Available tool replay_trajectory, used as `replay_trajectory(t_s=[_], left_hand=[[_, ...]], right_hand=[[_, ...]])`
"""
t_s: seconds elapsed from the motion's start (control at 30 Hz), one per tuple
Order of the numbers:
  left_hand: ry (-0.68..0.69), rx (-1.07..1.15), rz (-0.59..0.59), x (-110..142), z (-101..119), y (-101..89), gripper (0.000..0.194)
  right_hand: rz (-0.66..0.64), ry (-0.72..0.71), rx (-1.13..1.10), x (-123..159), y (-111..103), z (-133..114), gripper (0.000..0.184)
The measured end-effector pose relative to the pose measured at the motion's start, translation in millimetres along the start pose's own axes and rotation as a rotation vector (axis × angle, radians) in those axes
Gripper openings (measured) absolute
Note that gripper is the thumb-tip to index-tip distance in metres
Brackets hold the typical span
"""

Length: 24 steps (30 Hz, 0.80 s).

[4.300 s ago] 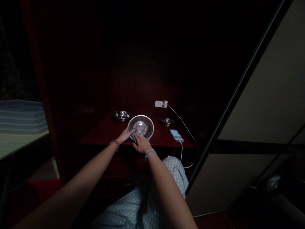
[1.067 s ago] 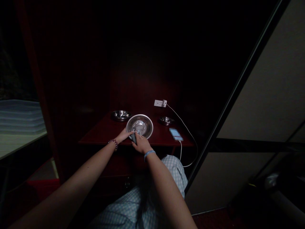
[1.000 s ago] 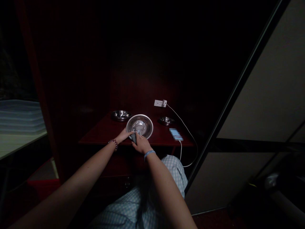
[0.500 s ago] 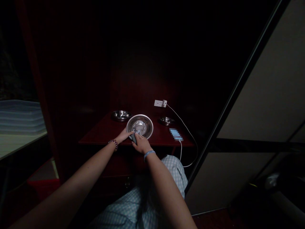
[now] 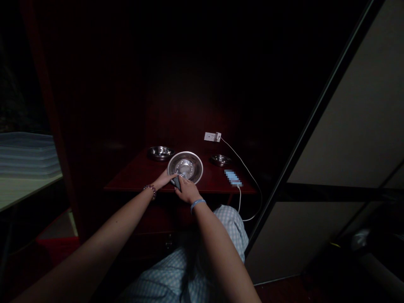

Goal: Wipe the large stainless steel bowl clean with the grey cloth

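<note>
A steel bowl (image 5: 185,158) is tilted towards me above the front edge of the dark red shelf (image 5: 126,179). My left hand (image 5: 162,180) is closed on its lower left rim. My right hand (image 5: 188,191) is closed at the lower rim, pressing a grey piece that looks like a cloth (image 5: 177,182) against the bowl's near side. Some of the right fingers are hidden, and the dim light blurs the detail. Behind to the left stands a steel dish (image 5: 160,152); a smaller steel dish (image 5: 221,159) sits to the right.
A phone (image 5: 233,178) with a blurred screen lies at the shelf's right, its white cable (image 5: 242,162) running to a wall socket (image 5: 211,136). Stacked clear plastic lids or trays (image 5: 30,155) stand on a pale table (image 5: 19,191) at left. A sliding door (image 5: 347,139) is on the right.
The bowl and my left hand hold nearly the same place. My right fingers and the grey cloth shift only slightly at the near rim. The view has drifted a little.
</note>
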<state>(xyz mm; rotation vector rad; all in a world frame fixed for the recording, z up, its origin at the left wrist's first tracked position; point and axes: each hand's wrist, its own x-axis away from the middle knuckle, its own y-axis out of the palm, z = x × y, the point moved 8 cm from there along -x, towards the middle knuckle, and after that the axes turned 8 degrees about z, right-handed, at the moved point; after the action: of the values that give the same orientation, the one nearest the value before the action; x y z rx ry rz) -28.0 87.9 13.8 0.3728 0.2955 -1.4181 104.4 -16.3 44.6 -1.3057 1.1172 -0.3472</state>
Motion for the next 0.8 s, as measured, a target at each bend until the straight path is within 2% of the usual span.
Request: replay_trajectory(t_s=[0.17, 0.43, 0.8], left_hand=[[-0.013, -0.008, -0.004, 0.2, -0.1, 0.0, 0.078], [0.035, 0.012, -0.007, 2.9, 7.1, 1.9, 0.077], [0.018, 0.0, -0.02, 2.9, 5.2, 1.6, 0.078]], right_hand=[[-0.003, -0.004, 0.01, 0.4, -0.8, -1.0, 0.056], [-0.012, 0.012, 0.019, 0.3, 1.2, 0.1, 0.064], [-0.035, 0.018, 0.043, 2.2, 2.3, -0.7, 0.061]])
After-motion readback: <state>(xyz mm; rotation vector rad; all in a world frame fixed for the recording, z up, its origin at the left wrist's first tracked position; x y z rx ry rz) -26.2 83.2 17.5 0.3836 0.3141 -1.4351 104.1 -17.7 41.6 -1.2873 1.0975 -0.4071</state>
